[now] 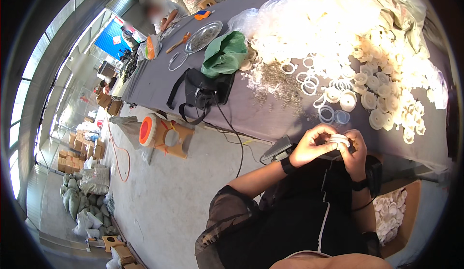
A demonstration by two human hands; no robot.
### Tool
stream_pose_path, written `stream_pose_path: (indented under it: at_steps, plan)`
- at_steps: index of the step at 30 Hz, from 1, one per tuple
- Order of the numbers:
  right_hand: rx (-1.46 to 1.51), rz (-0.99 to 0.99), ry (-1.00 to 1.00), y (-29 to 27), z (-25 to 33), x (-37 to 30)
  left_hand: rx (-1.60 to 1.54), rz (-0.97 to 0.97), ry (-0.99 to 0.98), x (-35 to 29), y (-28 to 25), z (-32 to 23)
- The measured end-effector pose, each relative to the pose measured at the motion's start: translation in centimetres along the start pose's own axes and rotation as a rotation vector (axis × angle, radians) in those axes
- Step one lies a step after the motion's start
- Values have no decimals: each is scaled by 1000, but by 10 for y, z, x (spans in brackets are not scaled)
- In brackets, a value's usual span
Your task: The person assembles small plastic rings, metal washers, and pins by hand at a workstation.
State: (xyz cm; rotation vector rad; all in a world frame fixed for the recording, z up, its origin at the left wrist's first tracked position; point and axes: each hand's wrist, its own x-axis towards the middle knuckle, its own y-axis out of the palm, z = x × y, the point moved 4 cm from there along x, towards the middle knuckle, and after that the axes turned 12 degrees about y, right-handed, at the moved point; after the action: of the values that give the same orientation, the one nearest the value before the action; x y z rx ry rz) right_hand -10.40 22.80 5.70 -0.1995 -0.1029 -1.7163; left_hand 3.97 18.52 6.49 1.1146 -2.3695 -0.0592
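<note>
Both hands meet in front of my body, just off the near edge of the table. A small white round plastic part (pixel 339 140) is pinched between them. My left hand (pixel 311 146) has its thumb and fingers closed on one side of it, and my right hand (pixel 355 154) grips the other side. Just beyond them, translucent rings (pixel 326 115) lie on the cloth. Farther off are loose white rings (pixel 307 84) and a heap of white round caps (pixel 372 97), partly washed out by bright sunlight.
A cardboard box (pixel 411 211) of white parts stands at my right. On the table (pixel 159 83) lie a black bag (pixel 200 92), a green plastic bag (pixel 224 54) and a metal tray (pixel 203 36). An orange-rimmed bucket (pixel 150 130) and a stool (pixel 179 141) stand left. Another person (pixel 169 17) sits across.
</note>
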Motion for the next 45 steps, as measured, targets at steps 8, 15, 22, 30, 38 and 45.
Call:
stream_pose_path:
  at_steps: [8,15,22,30,38,45]
  plan:
    - [-9,-117,4,-6,-7,-6,53,-46,41,4,4,10]
    - [-208,-214,-356,-6,32,-2,613,72,316,20,7,-31]
    - [-288,-194,-301,-32,8,-13,975,246,281,21,13,-17]
    - [-216,-784,103,-199,-50,4,935,171,170,44,-15,11]
    - [-388,-919,99,-217,-57,0,1128,44,158,122,-87,49]
    - [-396,-926,-55,-190,-48,-10,1444,202,-55,167,-117,81]
